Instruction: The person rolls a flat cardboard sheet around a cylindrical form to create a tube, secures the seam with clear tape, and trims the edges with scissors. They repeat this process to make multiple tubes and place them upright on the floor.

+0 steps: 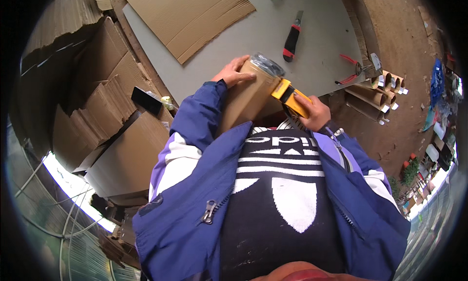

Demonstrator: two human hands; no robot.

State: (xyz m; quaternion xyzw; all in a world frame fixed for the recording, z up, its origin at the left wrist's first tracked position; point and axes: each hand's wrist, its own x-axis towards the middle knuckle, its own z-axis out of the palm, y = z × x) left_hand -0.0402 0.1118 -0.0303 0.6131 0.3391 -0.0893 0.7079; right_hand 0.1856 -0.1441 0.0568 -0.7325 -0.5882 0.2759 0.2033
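Note:
A tall cardboard box [249,93] leans against my front at the table's near edge. Clear plastic [267,64] covers its far end. My left hand [236,72] grips the box at its upper left, thumb lying along the cardboard and fingers over the far side. In my right hand [316,113] is a yellow and black stapler [288,96], its head against the box's right edge near the plastic. My right fingers are wrapped round the stapler's body. Whether its jaw has the cardboard between its parts cannot be made out.
On the grey table [214,61] lie a flat cardboard sheet [190,18], a red and black utility knife [292,39] and red-handled pliers [350,76]. Cardboard boxes [102,105] and a black phone [146,100] are at the left. Several folded cardboard boxes [373,96] stand at the right.

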